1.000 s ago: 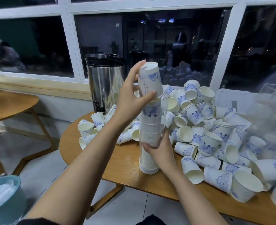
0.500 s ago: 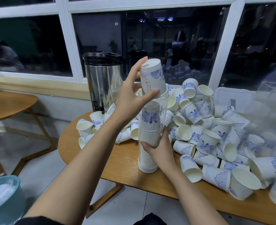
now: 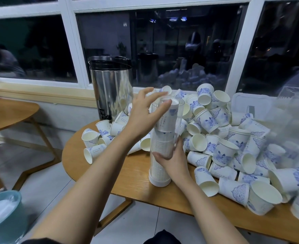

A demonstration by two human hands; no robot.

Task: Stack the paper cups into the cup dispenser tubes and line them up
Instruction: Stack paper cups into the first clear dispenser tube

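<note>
A clear cup dispenser tube stands upright on a white base near the front edge of the round wooden table. Inside it sits a stack of upside-down white paper cups with blue print. The top cup lies almost fully inside the tube's mouth. My left hand hovers at the tube's top with fingers spread and straight, fingertips on the top cup's bottom. Around the tube's middle my right hand grips from the right side. A big pile of loose cups covers the table to the right.
A few loose cups lie left of the tube. A steel drinks urn stands behind, by the window. Crumpled clear plastic sits at the far right. A teal bin and a second wooden table are on the left.
The cup that my left hand held above the tube has gone down into it. My left hand has let go and now touches it with spread fingers. My right hand stays on the tube.
</note>
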